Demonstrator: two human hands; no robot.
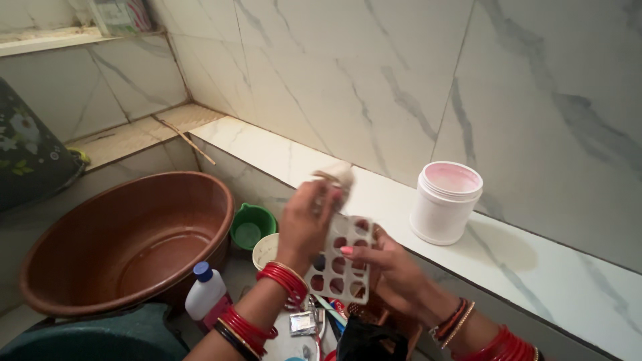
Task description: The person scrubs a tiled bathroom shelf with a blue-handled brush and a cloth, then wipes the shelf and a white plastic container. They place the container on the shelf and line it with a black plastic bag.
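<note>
- Basin (127, 241), brown and round, sits well to the left of the hands, low on the floor, and looks empty apart from a wet sheen inside.
- Bottle (205, 291), white with a blue cap, stands upright just left of the left forearm, near the basin's rim.
- Green cup (252, 226) and a pale cup (265, 249) sit beyond and a little left of the left hand.
- Left hand (306, 224) is closed around a small pale object (336, 175) held at the upper edge of the tray; what that object is I cannot tell.
- Tray (340, 257), a white grid of round holes, is held between the two hands; its long axis runs roughly up and down, tilted a little, with its face turned toward the camera.
- Right hand (394, 274) is clamped on the tray's right edge, thumb on the front.
- Progress, as a judgement: handling of the tray looks to be mid-way, since it is lifted, not set down on anything.
- Jar (445, 202), white, open and upright, stands on the marble ledge (535, 267) to the right of and beyond the hands.
</note>
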